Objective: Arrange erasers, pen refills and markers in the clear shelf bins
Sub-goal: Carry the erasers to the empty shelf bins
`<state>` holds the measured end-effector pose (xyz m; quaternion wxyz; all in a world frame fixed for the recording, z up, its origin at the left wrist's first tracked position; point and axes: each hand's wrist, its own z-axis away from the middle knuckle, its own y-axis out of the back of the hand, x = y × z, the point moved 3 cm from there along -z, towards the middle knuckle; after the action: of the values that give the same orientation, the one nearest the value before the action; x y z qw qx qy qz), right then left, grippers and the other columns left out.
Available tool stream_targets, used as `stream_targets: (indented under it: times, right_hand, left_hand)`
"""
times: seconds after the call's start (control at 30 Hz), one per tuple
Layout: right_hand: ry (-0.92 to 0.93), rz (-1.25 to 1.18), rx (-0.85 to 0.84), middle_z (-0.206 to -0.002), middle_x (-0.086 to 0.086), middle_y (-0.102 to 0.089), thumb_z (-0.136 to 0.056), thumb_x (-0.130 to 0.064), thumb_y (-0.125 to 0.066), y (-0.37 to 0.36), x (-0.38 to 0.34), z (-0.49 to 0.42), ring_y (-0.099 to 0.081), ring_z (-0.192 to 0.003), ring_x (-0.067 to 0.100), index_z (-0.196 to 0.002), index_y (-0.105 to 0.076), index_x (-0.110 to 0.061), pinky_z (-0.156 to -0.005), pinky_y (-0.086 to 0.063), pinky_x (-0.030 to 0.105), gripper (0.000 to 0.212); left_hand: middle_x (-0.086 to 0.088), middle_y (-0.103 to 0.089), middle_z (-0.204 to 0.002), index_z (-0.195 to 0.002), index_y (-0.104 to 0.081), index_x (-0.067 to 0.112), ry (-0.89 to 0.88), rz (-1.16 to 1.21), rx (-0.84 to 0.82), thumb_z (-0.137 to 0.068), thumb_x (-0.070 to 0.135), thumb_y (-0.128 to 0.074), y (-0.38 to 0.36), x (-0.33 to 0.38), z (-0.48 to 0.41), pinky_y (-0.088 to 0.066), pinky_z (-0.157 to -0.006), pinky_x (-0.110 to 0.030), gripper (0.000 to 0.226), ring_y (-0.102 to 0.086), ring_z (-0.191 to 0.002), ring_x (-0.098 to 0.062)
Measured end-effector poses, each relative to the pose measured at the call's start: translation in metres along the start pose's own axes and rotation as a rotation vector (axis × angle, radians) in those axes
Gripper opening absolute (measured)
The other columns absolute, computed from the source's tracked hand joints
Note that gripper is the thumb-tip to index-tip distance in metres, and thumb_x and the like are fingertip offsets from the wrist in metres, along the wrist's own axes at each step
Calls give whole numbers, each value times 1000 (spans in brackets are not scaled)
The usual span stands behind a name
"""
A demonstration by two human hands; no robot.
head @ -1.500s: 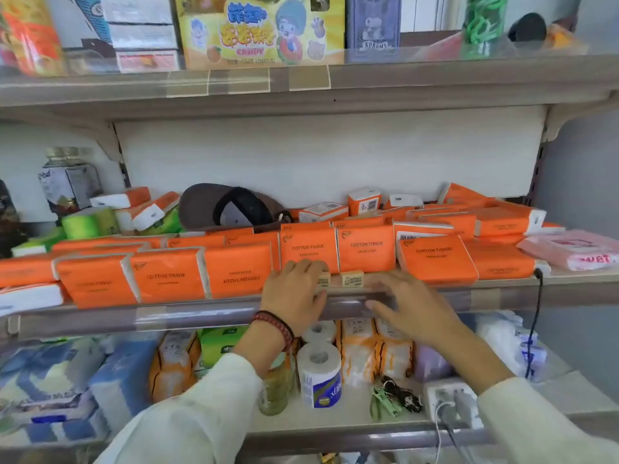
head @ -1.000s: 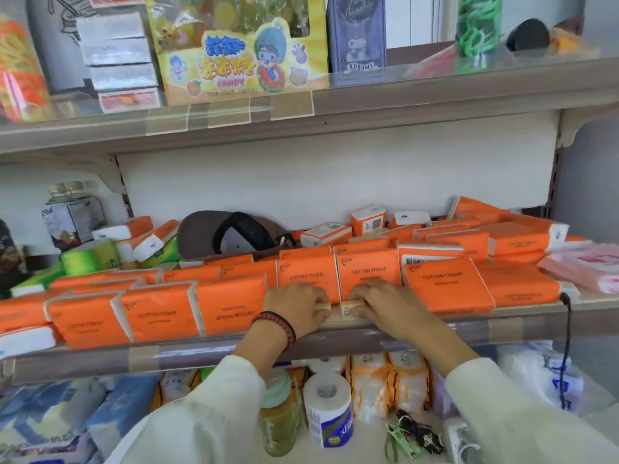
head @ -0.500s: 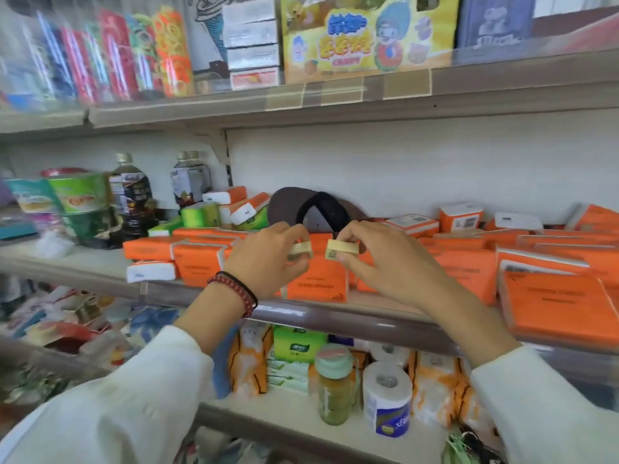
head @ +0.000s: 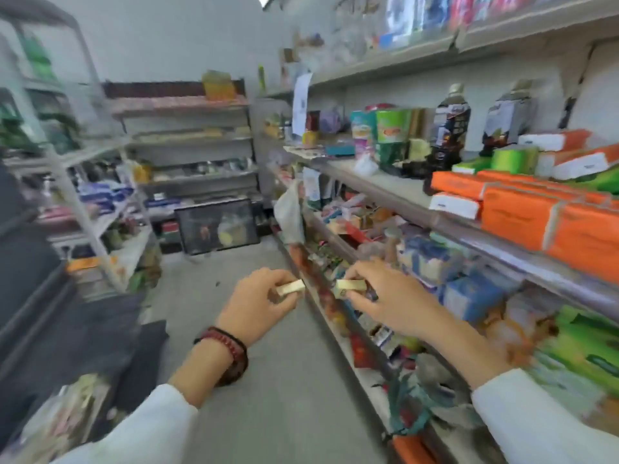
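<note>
Head view showed the left hand point(head: 258, 304) pinching the left eraser point(head: 290, 287) and the right hand point(head: 388, 298) pinching the right eraser point(head: 350, 285), the 2 apart above the aisle floor point(head: 284, 380). Firm, level pinches would suit carrying them.
</note>
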<state>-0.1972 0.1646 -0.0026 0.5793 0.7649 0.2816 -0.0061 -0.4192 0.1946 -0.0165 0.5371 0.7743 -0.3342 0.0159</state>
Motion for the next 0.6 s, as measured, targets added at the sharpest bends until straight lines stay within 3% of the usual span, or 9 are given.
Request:
stream_targets:
  times: [0.1, 0.27, 0.33, 0.47, 0.6]
  right_hand:
    - [86, -82, -97, -94, -13, -58, -94, -35, -57, -69, -22, -8, -54, -85, 9, -105, -56, -24, -68, -32, 22, 17]
    - [129, -198, -386, -93, -15, -55, -92, -35, -59, -186, -40, 32, -56, -89, 10, -106, -57, -26, -80, -47, 35, 17]
    - [143, -262, -501, -93, -13, -57, -93, -34, -59, -221, -39, 57, -58, -90, 11, -104, -57, -26, -79, -46, 32, 14]
    - [129, -347, -618, -94, -15, -60, -91, -36, -62, -267, -26, 91, -56, -83, 6, -98, -58, -32, -80, -50, 35, 9]
    - [49, -355, -648, -98, -12, -63, -90, -36, -64, -287, -23, 91, -57, -85, 6, -102, -63, -28, -82, -51, 39, 14]
  left_hand:
    - [-2, -66, -91, -103, -69, 18, 194, -1, -90, -86, 27, -69, -5, -49, 79, -46, -74, -24, 20, -58, -74, -12]
    - [4, -62, -89, -103, -71, 18, 601, -16, -194, -84, 24, -71, -23, -111, 218, -46, -73, -22, 19, -59, -77, -11]
    - [1, -64, -93, -102, -71, 16, 733, 4, -250, -84, 19, -71, -35, -118, 265, -41, -72, -18, 19, -60, -82, -13]
    - [-1, -66, -96, -102, -72, 20, 902, 73, -226, -80, 14, -75, -54, -113, 331, -39, -69, -11, 23, -60, -81, -11]
    - [7, -64, -88, -97, -72, 23, 985, 123, -190, -80, 20, -75, -71, -115, 360, -36, -67, -3, 17, -57, -77, 1]
